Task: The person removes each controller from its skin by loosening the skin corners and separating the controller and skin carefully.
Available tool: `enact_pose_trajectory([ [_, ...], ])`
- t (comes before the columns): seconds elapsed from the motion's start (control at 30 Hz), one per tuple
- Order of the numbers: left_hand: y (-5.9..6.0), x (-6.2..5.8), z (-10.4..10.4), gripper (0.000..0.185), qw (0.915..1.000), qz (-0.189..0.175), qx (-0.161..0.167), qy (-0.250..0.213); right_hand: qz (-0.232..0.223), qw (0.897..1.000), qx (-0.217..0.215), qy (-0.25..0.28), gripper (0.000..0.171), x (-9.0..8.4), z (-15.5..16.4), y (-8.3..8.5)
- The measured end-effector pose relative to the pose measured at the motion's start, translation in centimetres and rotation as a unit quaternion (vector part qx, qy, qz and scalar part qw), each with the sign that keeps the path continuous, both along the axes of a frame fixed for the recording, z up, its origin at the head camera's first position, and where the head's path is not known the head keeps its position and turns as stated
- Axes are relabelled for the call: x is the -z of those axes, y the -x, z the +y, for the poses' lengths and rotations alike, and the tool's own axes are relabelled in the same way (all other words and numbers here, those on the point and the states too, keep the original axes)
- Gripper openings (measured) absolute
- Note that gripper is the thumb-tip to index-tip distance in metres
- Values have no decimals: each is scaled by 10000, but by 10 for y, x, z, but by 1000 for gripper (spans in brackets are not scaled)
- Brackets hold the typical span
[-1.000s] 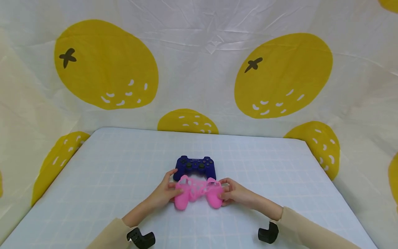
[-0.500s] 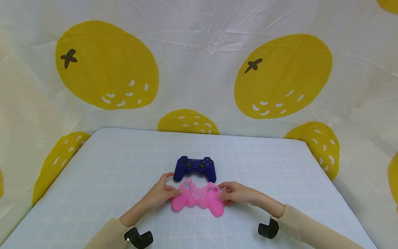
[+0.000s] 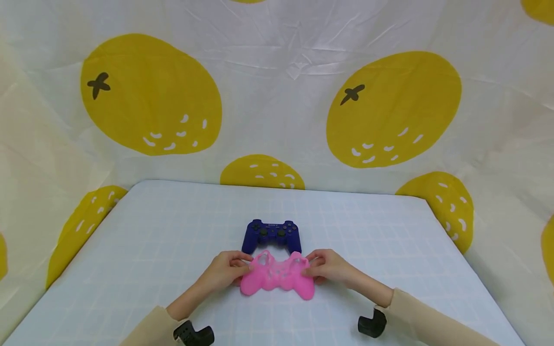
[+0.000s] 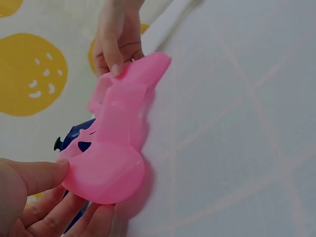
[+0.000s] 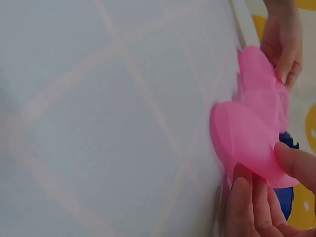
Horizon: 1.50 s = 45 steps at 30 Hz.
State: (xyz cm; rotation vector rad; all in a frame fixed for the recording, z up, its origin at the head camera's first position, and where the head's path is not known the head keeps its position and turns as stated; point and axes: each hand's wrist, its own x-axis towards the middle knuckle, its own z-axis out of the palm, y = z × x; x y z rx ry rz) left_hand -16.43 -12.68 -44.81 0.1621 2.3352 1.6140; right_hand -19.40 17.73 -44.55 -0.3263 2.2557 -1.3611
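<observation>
Pink silicone cover (image 3: 277, 278) stretched crosswise between both hands, left hand (image 3: 223, 271) pinching one lobe, right hand (image 3: 331, 268) the other, long axis left-right, just in front of the blue controller (image 3: 271, 235) lying parallel on the table (image 3: 143, 250).

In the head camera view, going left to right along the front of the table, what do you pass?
Left hand gripping one end, then the pink silicone controller cover, then the right hand gripping the other end.
</observation>
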Motion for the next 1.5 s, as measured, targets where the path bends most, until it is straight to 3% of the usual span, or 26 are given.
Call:
enact_pose_trajectory([
  [0.33, -1, 0, 5, 26, 9990, 391, -216, 74, -101, 9996, 220, 114, 37, -2, 6, -1],
  [0.67, 5, 2, 6, 24, 9987, 405, -153, 277, -23, 9994, -195, -273, 30, -5, 8, 3],
  [0.8, 9, 0, 3, 18, 9953, 520, -620, 540, 229, 9989, -60, -408, 28, -7, 9, 9],
  [0.93, 18, -3, -3, 17, 9856, 724, -1338, 743, 470, 9974, 210, -495, 30, -10, 5, 21],
  [1.03, 28, -3, -5, 28, 9795, 897, -1585, 863, 537, 9968, 378, -448, 35, -12, -1, 31],
  [1.2, 40, -1, -1, 47, 9772, 962, -1553, 1079, 335, 9968, 628, -366, 42, -12, -11, 47],
  [1.5, 58, -1, 3, 55, 9844, 441, -1410, 960, -62, 9966, 816, -123, 52, -9, -20, 59],
])
